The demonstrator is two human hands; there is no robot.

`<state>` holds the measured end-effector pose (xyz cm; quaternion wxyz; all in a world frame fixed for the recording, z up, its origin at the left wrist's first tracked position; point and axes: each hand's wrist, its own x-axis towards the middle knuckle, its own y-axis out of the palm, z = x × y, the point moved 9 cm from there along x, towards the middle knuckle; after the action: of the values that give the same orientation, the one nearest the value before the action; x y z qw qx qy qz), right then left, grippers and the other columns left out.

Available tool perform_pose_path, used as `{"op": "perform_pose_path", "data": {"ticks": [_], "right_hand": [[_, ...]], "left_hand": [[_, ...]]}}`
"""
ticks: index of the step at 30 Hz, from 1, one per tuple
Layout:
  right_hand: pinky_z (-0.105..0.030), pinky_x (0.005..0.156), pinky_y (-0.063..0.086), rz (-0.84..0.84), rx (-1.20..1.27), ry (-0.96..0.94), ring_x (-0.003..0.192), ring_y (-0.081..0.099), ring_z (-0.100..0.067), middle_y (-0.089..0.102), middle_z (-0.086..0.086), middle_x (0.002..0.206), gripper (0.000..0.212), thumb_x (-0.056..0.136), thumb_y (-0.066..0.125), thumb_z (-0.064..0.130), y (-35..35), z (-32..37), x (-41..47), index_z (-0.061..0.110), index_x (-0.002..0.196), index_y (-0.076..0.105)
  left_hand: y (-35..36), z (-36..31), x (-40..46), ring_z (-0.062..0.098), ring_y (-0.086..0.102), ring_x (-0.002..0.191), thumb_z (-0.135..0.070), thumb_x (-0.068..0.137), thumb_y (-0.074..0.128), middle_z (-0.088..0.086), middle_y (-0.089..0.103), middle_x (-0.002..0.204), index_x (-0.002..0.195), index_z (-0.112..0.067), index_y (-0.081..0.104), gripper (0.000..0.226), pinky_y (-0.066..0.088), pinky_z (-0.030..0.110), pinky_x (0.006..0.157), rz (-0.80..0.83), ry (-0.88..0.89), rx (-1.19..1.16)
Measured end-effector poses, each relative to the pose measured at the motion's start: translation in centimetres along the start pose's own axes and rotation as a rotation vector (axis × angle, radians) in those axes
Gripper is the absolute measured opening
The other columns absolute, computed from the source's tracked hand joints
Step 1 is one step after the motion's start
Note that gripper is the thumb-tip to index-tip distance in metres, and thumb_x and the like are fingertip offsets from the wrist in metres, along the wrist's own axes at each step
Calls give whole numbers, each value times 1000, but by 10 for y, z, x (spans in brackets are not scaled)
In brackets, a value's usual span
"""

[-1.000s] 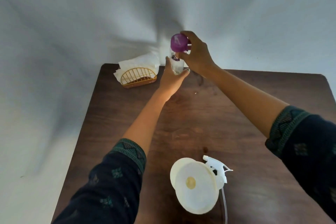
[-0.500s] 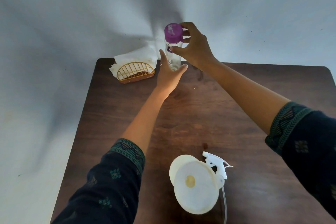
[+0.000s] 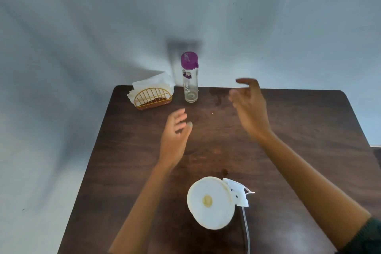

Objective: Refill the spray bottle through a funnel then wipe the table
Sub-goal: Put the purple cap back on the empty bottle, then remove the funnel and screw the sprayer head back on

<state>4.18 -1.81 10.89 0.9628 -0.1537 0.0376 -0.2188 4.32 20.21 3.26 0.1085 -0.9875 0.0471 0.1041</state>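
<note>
Dark wooden table (image 3: pixel 288 140) filling the lower view, backed by a pale draped cloth (image 3: pixel 82 37); right hand (image 3: pixel 250 107) raised above the far middle of the table, fingers loosely spread and gripping nothing, blurred; left hand (image 3: pixel 175 138) lower and nearer, fingers likewise relaxed and empty, apart from every object; white funnel (image 3: pixel 210 202) near the front edge, wide mouth up, hiding whatever stands beneath it; clear bottle (image 3: pixel 190 82) with a purple cap (image 3: pixel 188 59) upright at the far edge, capped, well apart from both hands; golden wire napkin holder (image 3: pixel 153 98) just left of that bottle, stuffed with white napkins (image 3: pixel 152 83); white spray head (image 3: pixel 239 195) lying on the table against the funnel's right rim, dip tube (image 3: pixel 246 229) trailing toward the front edge
</note>
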Motion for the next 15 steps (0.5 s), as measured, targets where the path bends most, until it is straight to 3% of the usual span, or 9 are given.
{"op": "perform_pose_path", "data": {"ticks": [4, 8, 12, 15], "right_hand": [[-20, 70, 48, 36, -19, 56, 81, 62, -12, 65, 0, 89, 23, 91, 56, 18, -19, -26, -62, 21, 114, 54], [-7, 66, 44, 177, -103, 83, 78, 57, 0, 61, 5, 89, 18, 93, 54, 20, -16, -41, -112, 22, 111, 55], [-25, 80, 51, 392, -180, 109, 91, 61, -8, 63, 6, 98, 21, 96, 48, 32, -2, -45, -151, 23, 114, 53], [-31, 81, 53, 501, -259, 124, 93, 61, -12, 63, 4, 108, 29, 95, 48, 36, 3, -46, -168, 21, 119, 53]], "left_hand": [[-7, 28, -62, 0, 59, 110, -20, 97, 55, -11, 61, 122, 119, -33, 54, 26, 46, 10, 88, -6, -26, 15], [-8, 58, -109, 5, 61, 111, -21, 100, 50, -19, 66, 115, 113, -35, 60, 22, 50, 29, 96, -21, -59, 30], [6, 74, -147, 1, 59, 106, -19, 98, 55, -25, 61, 112, 106, -42, 57, 25, 45, 22, 95, 41, -122, 75], [11, 81, -166, 6, 47, 108, -19, 100, 49, -13, 48, 115, 111, -32, 45, 17, 35, 19, 96, 41, -226, 135]]}}
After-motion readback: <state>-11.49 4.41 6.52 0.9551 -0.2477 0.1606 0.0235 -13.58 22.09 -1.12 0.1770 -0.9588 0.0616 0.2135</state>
